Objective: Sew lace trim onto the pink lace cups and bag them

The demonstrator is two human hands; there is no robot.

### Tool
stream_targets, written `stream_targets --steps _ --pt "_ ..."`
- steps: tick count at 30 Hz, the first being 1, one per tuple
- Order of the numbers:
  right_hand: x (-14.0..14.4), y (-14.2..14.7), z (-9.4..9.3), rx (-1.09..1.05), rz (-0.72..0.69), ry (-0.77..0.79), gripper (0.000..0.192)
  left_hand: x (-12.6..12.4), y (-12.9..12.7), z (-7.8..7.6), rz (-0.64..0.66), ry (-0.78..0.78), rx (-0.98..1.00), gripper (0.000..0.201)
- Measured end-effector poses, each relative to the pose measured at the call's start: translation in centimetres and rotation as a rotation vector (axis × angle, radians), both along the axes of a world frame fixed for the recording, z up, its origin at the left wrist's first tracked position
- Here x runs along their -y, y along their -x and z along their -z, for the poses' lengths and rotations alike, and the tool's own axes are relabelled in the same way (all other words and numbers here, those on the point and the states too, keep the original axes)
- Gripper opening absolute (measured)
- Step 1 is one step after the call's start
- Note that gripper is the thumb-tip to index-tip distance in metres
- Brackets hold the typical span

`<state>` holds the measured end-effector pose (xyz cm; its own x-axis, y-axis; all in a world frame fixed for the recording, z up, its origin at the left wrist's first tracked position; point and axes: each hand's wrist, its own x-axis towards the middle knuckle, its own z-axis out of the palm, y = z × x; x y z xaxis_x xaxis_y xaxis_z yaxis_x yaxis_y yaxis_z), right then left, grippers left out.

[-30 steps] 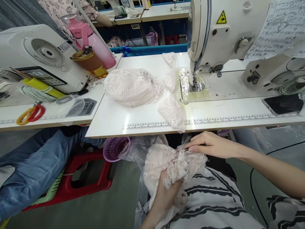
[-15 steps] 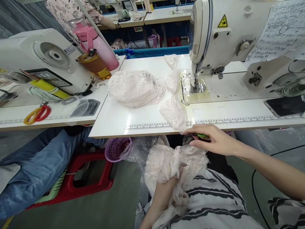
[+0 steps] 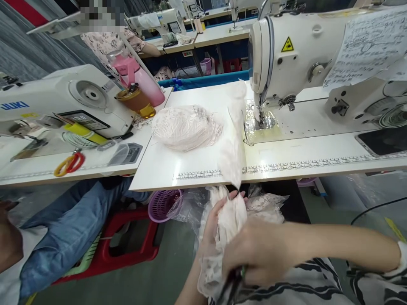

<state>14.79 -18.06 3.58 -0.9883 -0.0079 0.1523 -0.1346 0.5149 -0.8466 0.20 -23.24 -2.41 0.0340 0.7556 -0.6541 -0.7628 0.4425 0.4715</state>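
Observation:
Pale pink lace fabric (image 3: 234,214) is bunched in my lap, with my left hand (image 3: 213,218) closed around it just below the table edge. From there a strip of the same lace (image 3: 233,144) runs up over the table, left of the needle area. My right hand (image 3: 257,250), smeared by motion, is wrapped round black thread snips (image 3: 233,281) with a bit of green. It is over the lower part of the bunched lace, and the blades point down. Whether the right fingers also touch the lace is hidden.
A lace pile (image 3: 187,127) lies left of the strip. The sewing machine (image 3: 295,55) stands at right; another machine (image 3: 76,97), red-and-yellow scissors (image 3: 70,163) and a pink bottle (image 3: 144,82) are left. A purple basket (image 3: 163,205) and red stool (image 3: 133,245) are below. A co-worker's legs (image 3: 73,228) are beside me.
My right hand has moved from the table edge down towards my lap with the snips. My left hand has come up along the lace. The strip on the table has shifted and looks straighter.

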Motion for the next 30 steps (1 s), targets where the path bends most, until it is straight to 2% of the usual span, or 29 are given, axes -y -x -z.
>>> stream_targets --steps 3,6,8,10,12,14,15,17,19,21,24,30 --pt "4.3 0.6 2.4 -0.010 -0.200 0.424 0.019 -1.3 0.2 -1.0 0.095 0.046 0.125 0.046" --pt "6.9 1.6 5.4 0.129 -0.159 0.676 0.020 -2.2 -0.1 -1.8 0.173 -0.099 0.196 0.056" --pt "7.2 1.6 5.9 0.216 -0.134 0.770 0.023 -2.3 -0.6 -2.1 0.193 -0.229 0.173 0.057" --pt "6.0 0.5 4.8 0.232 -0.169 0.793 0.031 -1.7 -0.9 -2.0 0.222 -0.292 0.086 0.046" --pt "3.8 -1.6 2.6 0.164 -0.065 0.772 0.039 -0.6 -1.2 -2.0 0.261 -0.236 -0.042 0.030" --pt "1.0 -4.0 0.6 0.064 0.192 0.836 0.029 1.0 -1.3 -1.9 0.318 -0.123 -0.155 0.023" --pt "-0.3 -5.0 0.1 0.079 0.309 0.802 0.032 1.9 -1.4 -2.0 0.341 -0.078 -0.197 0.026" --pt "-2.7 -6.4 0.4 0.132 0.546 0.671 0.038 3.4 -1.5 -2.0 0.369 -0.028 -0.255 0.031" --pt "-4.2 -6.7 1.9 0.237 0.650 0.557 0.041 4.6 -1.7 -1.9 0.387 0.002 -0.273 0.034" --pt "-5.1 -6.2 3.5 0.309 0.631 0.532 0.047 5.3 -1.9 -1.7 0.388 0.034 -0.289 0.038" --pt "-5.4 -4.7 5.0 0.291 0.539 0.595 0.052 5.6 -1.9 -1.6 0.416 0.046 -0.310 0.046" --pt "-5.7 -2.5 4.9 0.193 0.439 0.737 0.046 5.3 -1.9 -1.9 0.438 0.031 -0.354 0.047"
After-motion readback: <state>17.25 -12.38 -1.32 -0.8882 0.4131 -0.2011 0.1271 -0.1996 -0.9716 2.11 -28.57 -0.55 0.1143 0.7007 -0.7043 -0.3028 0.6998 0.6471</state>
